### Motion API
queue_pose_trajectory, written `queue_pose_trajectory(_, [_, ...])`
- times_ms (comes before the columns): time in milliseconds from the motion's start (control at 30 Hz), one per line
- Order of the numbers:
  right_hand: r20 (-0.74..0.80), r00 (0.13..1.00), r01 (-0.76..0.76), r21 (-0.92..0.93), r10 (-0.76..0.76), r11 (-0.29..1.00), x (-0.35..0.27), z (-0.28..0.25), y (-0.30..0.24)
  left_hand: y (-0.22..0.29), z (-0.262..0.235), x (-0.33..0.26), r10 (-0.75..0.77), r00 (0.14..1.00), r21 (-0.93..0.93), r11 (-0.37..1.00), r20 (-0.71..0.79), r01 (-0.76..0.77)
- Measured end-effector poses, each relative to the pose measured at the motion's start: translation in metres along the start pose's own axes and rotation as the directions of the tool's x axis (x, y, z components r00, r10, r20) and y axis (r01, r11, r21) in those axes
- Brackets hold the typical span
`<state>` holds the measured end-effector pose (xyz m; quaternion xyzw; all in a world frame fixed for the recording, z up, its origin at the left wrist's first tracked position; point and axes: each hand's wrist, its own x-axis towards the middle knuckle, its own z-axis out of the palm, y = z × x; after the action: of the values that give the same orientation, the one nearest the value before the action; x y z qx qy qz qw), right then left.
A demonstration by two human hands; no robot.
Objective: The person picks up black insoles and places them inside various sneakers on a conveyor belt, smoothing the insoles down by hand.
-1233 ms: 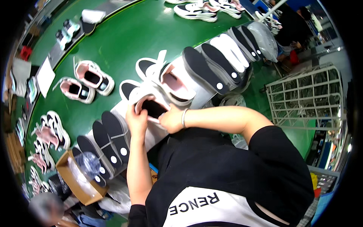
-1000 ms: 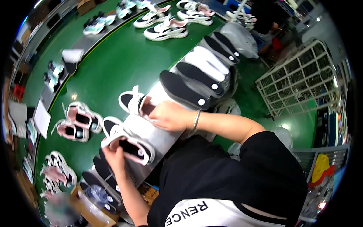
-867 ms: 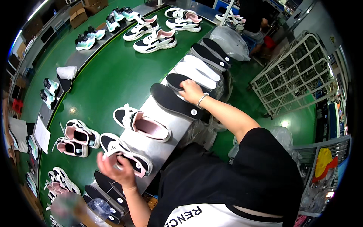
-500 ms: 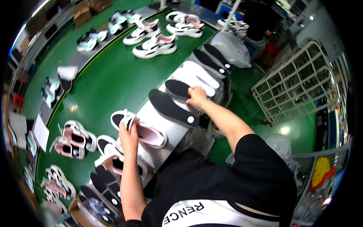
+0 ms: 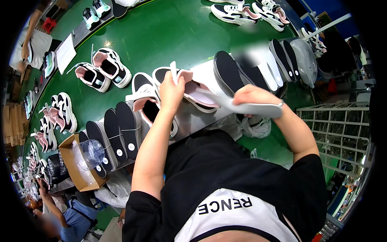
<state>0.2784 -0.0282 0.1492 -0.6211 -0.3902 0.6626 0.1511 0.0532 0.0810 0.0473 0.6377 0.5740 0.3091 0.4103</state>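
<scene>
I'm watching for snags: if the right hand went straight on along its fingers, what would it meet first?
Likely the white-and-black shoe the left hand grips; the grey insole in the right hand points toward it. Depth is unclear, and black insoles lie close by.

Bold black capital letters [image 5: 225,206] stand in one row across the white fabric panel [image 5: 238,221] of my black short-sleeved T-shirt [image 5: 201,161], upside down from where I look. Small round white stickers [image 5: 131,146] sit at the near ends of the flat black foot-shaped insoles [image 5: 125,115]; their dark marks are too tiny for me to read. On the white rectangular paper sheet [image 5: 66,54] I cannot make out any print.
</scene>
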Motion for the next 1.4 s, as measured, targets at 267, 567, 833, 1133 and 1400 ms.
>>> queue_pose_trajectory(267, [-0.112,0.902,-0.01,-0.971,-0.417,0.239,0.095,0.09,-0.011,-0.005,0.002,-0.011,0.095,0.994,-0.022,0.995,-0.051,-0.096])
queue_pose_trajectory(567, [-0.098,0.966,-0.068,-0.989,-0.241,0.13,0.031,0.072,-0.03,0.013,-0.007,-0.016,0.067,0.998,-0.309,0.949,0.018,-0.059])
queue_pose_trajectory(833, [0.096,0.682,0.318,-0.931,-0.725,0.177,0.115,0.086,-0.011,-0.002,-0.007,-0.018,0.184,0.982,-0.084,0.979,-0.034,-0.187])
queue_pose_trajectory(1133, [0.09,0.89,0.204,-0.955,-0.447,0.214,0.164,0.086,-0.006,-0.007,-0.003,-0.016,0.196,0.979,-0.137,0.97,-0.059,-0.203])
queue_pose_trajectory(1400, [0.029,0.94,0.103,-0.974,-0.341,0.203,0.155,0.091,-0.01,-0.002,-0.004,-0.009,0.085,0.996,-0.119,0.99,0.028,-0.081])
